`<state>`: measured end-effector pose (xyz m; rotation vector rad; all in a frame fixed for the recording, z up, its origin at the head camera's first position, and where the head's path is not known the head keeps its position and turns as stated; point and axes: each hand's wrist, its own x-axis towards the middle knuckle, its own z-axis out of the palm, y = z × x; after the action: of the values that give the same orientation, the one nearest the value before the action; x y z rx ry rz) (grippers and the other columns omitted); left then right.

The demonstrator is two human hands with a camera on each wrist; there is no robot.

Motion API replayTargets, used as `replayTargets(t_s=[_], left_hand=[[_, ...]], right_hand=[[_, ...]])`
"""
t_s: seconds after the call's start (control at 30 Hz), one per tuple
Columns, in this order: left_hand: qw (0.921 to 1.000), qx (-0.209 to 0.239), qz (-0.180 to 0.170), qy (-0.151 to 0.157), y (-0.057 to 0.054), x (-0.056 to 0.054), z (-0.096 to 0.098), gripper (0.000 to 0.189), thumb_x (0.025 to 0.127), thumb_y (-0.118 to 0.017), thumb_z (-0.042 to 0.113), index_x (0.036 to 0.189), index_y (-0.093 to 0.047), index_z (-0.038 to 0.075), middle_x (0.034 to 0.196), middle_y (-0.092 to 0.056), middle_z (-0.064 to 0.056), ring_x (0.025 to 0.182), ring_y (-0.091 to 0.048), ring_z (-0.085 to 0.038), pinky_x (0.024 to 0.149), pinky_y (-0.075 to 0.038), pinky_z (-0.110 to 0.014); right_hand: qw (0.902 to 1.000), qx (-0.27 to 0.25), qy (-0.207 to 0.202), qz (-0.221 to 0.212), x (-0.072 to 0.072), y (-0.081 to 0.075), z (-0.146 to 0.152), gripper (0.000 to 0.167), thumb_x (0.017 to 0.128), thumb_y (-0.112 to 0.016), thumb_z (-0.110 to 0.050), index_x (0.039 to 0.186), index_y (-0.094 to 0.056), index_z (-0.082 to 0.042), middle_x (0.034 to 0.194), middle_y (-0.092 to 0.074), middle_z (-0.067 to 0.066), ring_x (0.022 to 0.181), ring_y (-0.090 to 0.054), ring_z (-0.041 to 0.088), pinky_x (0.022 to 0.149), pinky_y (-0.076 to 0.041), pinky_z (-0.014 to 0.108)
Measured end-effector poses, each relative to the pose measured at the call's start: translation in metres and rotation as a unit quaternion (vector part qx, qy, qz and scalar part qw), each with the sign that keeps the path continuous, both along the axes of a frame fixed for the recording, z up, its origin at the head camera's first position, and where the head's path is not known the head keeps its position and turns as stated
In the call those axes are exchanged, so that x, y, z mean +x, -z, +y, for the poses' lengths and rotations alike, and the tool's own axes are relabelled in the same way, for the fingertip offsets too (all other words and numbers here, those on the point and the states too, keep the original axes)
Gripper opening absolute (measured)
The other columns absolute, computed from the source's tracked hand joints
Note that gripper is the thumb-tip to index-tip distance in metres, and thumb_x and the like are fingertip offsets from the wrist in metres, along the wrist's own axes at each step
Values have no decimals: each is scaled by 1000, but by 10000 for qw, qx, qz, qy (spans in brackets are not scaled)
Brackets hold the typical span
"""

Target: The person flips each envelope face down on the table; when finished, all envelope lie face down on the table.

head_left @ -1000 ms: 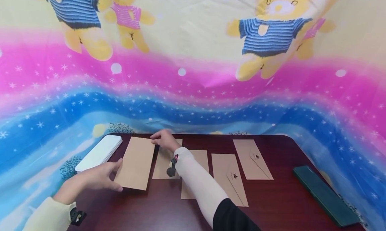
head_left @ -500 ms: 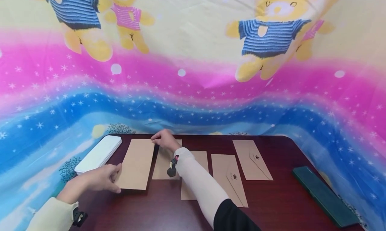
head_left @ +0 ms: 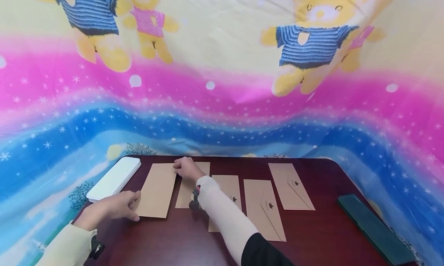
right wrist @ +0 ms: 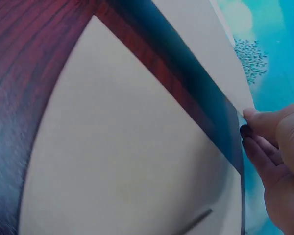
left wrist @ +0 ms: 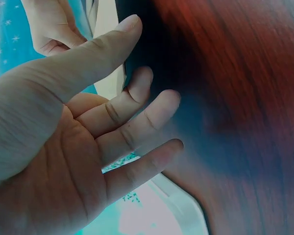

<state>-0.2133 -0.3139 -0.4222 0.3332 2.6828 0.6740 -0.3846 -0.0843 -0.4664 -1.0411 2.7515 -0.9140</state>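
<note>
A plain kraft-brown envelope (head_left: 156,191) lies flat and low at the table's left, its blank face up. My right hand (head_left: 187,169) pinches its far right corner; the right wrist view shows the thumb on top of that corner of the envelope (right wrist: 201,44). At the near left edge, my left hand (head_left: 116,208) has thumb and fingers spread apart, their tips right at the envelope's edge. In the left wrist view the fingers (left wrist: 152,117) are loosely bent. Beneath my right wrist lies another envelope (head_left: 184,196), partly hidden by the hand.
To the right lie more envelopes: one (head_left: 222,187) partly under my right forearm, one (head_left: 260,196), and a tilted one (head_left: 286,181), with crown prints. A white case (head_left: 116,177) stands at the left edge, a dark green case (head_left: 376,227) at the right. A patterned curtain (head_left: 222,115) surrounds the table.
The held envelope has come down closer to the table, its far edge dropping slightly in view. My right hand has lowered with it; the left hand stays at the near left edge.
</note>
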Motion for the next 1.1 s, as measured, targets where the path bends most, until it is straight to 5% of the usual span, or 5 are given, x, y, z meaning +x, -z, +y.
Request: replayTargets(t_s=[0.13,0.27,0.47,0.67,1.1], left_hand=[[9997,-209,-50,-66,2,-1,0,49,81,-86,19,109,-61,-11,66,-42,4,55,-24,-12,57,-27,-27],[9985,-527,-87,-126,3,-3,2,92,81,-86,20,149,-37,-18,72,-44,-3,64,-38,-16,65,-36,-32],[9956,-912,195,-33,11,-9,5,74,77,-90,22,134,-57,-11,83,-56,-5,73,-47,-17,70,-42,-35],[9923,-1208,266,52,10,-13,9,55,76,-91,22,115,-62,-3,91,-62,-8,85,-59,-23,76,-51,-42],[9882,-1528,96,-69,9,-10,11,85,78,-89,25,144,-49,-12,139,-56,-35,128,-55,-51,105,-45,-63]], right_hand=[[9984,474,-119,285,4,2,-5,46,101,-63,-10,68,-31,-15,138,-68,9,118,-68,20,117,-42,37],[9967,712,-139,374,8,3,-10,46,100,-65,-10,68,-32,-14,119,-74,5,134,-59,16,110,-44,29],[9904,1270,-157,522,11,3,-13,40,100,-68,-20,69,-43,-14,89,-59,3,76,-48,15,91,-45,28],[9787,1896,-76,784,15,-1,-13,34,102,-65,-27,74,-49,-16,134,-68,1,100,-68,17,101,-46,31],[9744,2127,-142,711,16,-1,-9,35,103,-63,-30,76,-48,-15,145,-63,-2,116,-66,18,125,-30,47]])
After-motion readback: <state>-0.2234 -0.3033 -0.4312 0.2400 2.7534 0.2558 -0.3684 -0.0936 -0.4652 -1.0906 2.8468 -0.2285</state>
